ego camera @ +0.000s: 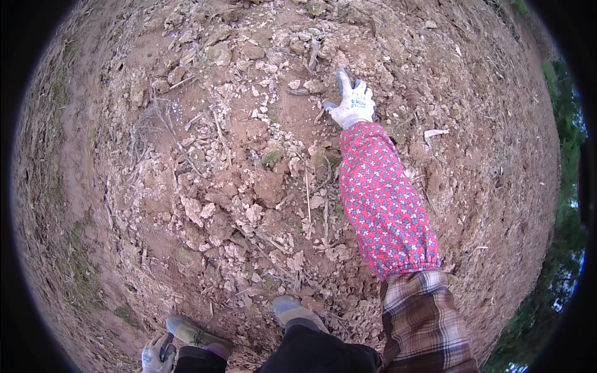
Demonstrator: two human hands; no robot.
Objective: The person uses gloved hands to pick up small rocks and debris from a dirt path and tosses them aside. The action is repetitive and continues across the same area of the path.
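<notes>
My right hand [354, 100], in a white knit work glove with blue-grey coated fingers, reaches down to the clumpy reddish soil [289, 112]. Its thumb and index finger are spread, and nothing shows between them. A red floral sleeve cover [387, 196] lies over the plaid sleeve of that arm. At the bottom left my left hand [158, 354], gloved alike, is beside my shoe with its fingers curled; whether it holds anything is hidden. Small white granules [177, 112] lie on the soil left of the right hand.
Dry stalks [308, 196], a pale dry leaf piece [434, 134] and soil clods [268, 186] cover the uneven ground. My shoes [298, 311] stand at the bottom. A muddy strip [77, 163] runs along the left, and green foliage [564, 140] borders the right rim.
</notes>
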